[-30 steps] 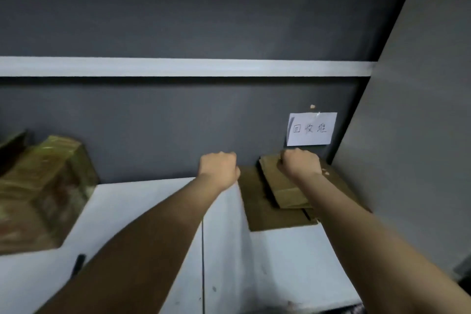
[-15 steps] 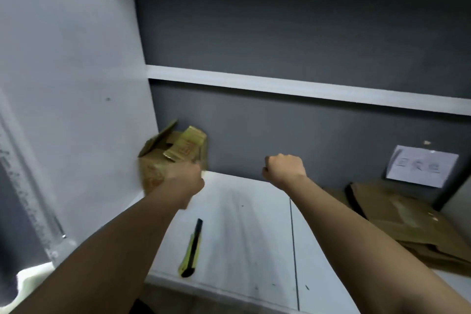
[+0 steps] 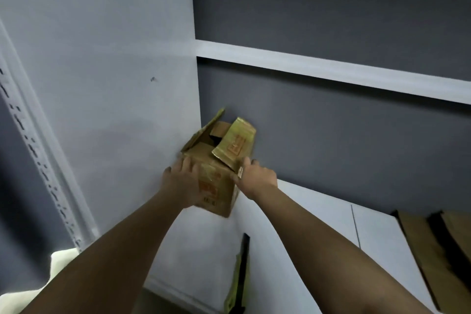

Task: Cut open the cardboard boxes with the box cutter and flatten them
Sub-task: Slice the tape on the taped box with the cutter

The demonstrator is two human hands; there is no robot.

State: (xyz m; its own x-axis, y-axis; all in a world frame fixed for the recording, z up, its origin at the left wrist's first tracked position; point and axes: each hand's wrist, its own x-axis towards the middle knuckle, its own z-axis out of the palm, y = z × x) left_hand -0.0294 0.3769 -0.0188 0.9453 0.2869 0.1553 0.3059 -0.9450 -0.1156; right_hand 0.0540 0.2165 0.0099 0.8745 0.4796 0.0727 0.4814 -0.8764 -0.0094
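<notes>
From the head camera, we clasp a cardboard box (image 3: pixel 216 178) in the worktop's (image 3: pixel 305 211) back left corner, left hand (image 3: pixel 182 182) flat on its left side, right hand (image 3: pixel 257 177) gripping its right top edge. Our box cutter (image 3: pixel 240 273) lies near the front edge; flattened cardboard (image 3: pixel 438 250) lies at right.

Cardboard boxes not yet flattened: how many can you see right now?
1: the cardboard box in the left back corner, between both hands. Flattened cardboard lies far right; more may sit outside the view.
</notes>
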